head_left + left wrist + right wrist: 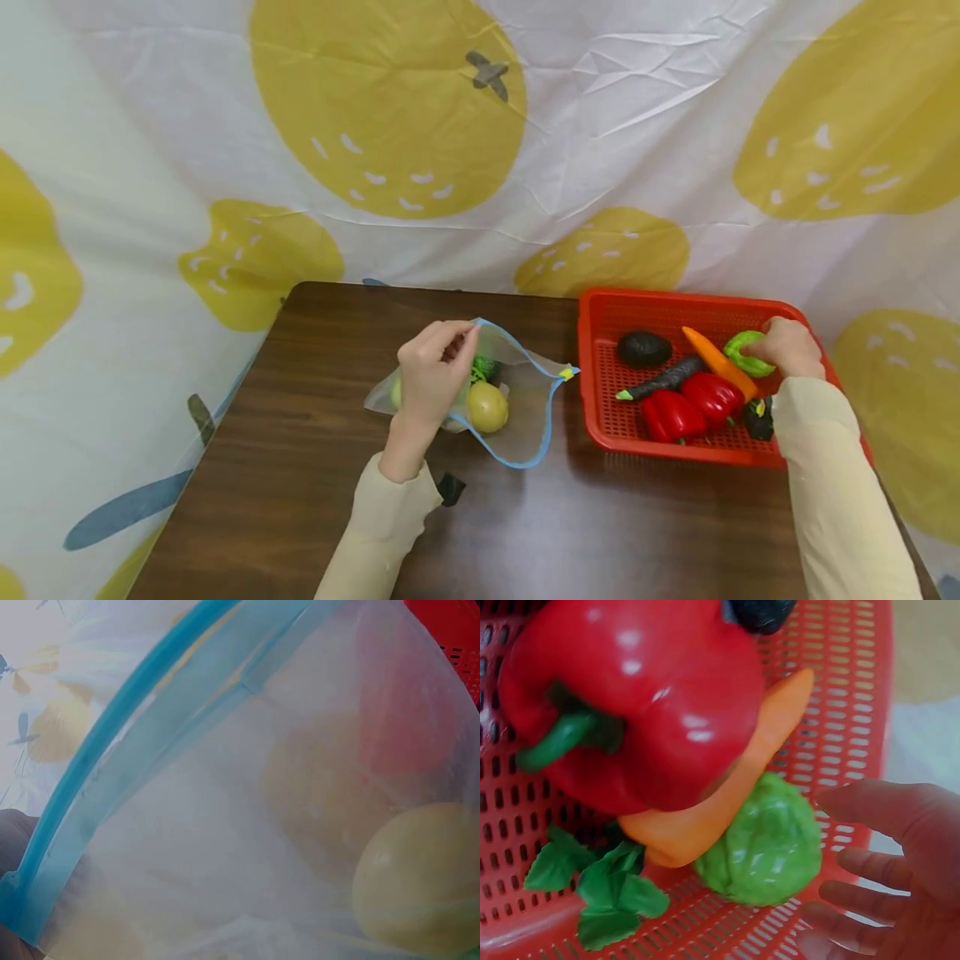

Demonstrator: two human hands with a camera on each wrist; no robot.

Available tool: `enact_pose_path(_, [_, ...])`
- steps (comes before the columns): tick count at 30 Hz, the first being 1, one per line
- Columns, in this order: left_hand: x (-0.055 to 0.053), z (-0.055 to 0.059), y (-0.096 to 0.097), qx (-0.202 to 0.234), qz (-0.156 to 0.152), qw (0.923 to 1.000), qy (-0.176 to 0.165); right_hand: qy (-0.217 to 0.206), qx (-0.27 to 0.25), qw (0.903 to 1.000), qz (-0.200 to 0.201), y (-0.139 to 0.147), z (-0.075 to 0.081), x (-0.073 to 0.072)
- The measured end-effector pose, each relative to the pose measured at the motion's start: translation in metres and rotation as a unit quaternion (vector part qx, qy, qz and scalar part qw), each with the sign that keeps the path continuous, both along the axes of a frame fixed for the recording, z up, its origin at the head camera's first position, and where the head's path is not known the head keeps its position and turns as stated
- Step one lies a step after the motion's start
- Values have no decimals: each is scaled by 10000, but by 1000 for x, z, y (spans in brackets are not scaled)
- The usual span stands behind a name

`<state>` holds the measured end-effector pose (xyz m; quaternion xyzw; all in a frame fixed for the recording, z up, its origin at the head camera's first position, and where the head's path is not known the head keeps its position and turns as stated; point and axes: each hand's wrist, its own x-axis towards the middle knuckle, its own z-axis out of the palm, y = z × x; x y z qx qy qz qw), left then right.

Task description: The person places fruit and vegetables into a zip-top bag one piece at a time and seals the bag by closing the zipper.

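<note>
My left hand (435, 367) pinches the blue rim of a translucent zip bag (525, 417), holding its mouth apart. A yellow round item (487, 408) and a dark green bumpy one (484, 368) lie within; a pale green one shows partly behind the hand. Through the cloudy plastic in the left wrist view, the yellow item (420, 877) shows at lower right. My right hand (793, 346) is over the right side of the red basket (588, 367). In the right wrist view its spread fingers (870, 806) are beside a small green cabbage (769, 844), with nothing between them.
The basket also holds an avocado (643, 349), a dark long vegetable (667, 379), an orange carrot (718, 362), red bell peppers (652, 697) and a leafy dark item (759, 419). A small black object (451, 489) lies by the left sleeve. A fruit-patterned cloth (420, 250) hangs behind the wooden table (315, 400).
</note>
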<state>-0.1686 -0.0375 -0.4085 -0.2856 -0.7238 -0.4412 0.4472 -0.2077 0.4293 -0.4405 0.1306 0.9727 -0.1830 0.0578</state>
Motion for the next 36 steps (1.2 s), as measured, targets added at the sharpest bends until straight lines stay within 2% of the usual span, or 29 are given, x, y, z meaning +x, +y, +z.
enact_pose_path(4, [1, 0, -1, -36, -12, 10000, -23, -302, 79, 9995, 102, 3, -8, -1])
enact_pose_path(10, [1, 0, -3, -61, 19, 10000, -28, -203, 161, 9995, 190, 3, -18, -5])
enact_pose_path(22, [1, 3, -2, -87, -11, 10000, -18, -256, 609, 9976, 209, 3, -23, -6])
enact_pose_path(36, [-1, 3, -4, -100, 87, 9999, -10, -129, 686, 9971, 310, 4, -27, -13])
